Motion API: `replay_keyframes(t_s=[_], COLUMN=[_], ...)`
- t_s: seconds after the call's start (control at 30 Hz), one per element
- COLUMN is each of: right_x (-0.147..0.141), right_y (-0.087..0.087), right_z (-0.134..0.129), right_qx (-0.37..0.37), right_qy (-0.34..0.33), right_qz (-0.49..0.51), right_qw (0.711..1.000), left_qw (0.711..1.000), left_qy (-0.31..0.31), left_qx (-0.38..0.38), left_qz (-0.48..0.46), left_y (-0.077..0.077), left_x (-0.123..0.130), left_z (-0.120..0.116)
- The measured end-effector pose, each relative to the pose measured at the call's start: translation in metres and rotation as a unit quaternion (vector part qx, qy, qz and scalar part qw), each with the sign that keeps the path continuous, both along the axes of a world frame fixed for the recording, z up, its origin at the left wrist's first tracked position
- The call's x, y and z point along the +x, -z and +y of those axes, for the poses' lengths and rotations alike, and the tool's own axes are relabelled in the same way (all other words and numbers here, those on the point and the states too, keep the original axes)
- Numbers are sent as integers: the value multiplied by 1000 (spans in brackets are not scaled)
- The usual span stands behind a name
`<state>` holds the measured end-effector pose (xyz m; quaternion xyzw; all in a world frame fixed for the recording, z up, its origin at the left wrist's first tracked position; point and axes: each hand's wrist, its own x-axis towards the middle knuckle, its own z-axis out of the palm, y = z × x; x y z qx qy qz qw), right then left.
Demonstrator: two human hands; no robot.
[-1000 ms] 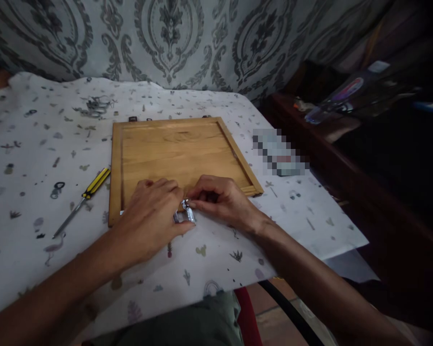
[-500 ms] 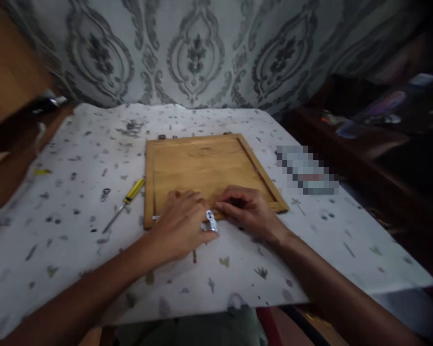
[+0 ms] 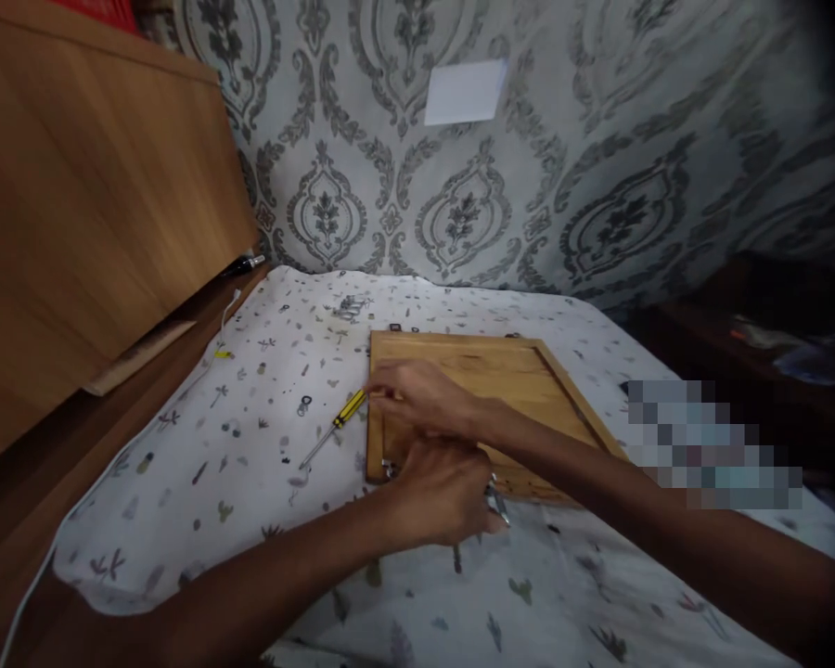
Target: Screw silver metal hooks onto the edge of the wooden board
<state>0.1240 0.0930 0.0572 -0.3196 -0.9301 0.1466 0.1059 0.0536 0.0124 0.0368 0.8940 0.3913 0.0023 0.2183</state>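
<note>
A framed wooden panel [image 3: 501, 371], like a cabinet door, lies flat on the cloth. At its near edge my left hand [image 3: 442, 487] is closed around a shiny metal cabinet hinge [image 3: 497, 506], which shows beside the thumb. My right hand [image 3: 417, 394] crosses above the left, its fingers curled at the handle end of a yellow-and-black screwdriver [image 3: 348, 410]. The screwdriver lies left of the panel, its shaft pointing toward me; the fingertips are partly hidden. Another small metal piece [image 3: 388, 468] sits at the panel's near left corner.
The patterned tablecloth [image 3: 181, 501] carries a cluster of small metal parts [image 3: 352, 306] at the back and a small dark ring-shaped piece [image 3: 304, 404] at left. A wooden cabinet [image 3: 111, 186] and a white cable [image 3: 76, 506] border the left. A blurred-out object [image 3: 713, 445] lies right.
My right hand has left the spot beside the hinge and crossed over my left to the screwdriver. My left hand stays at the hinge. The view has swung left and up.
</note>
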Motion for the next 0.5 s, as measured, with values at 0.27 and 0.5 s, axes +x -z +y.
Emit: replay_keyframes(t_s=[0.27,0.5], right_x=[-53,-51], right_y=[12,16], right_z=[41,46], right_qx=[-14,6], right_qy=[-127,-168], right_qz=[-150,-189], right_qw=[980,967], left_qw=[1000,999], left_qy=[-3,-4], left_qx=[21,36], left_qz=[-23,-17], left_y=[4,3], left_x=[-1,0], left_z=[0,1])
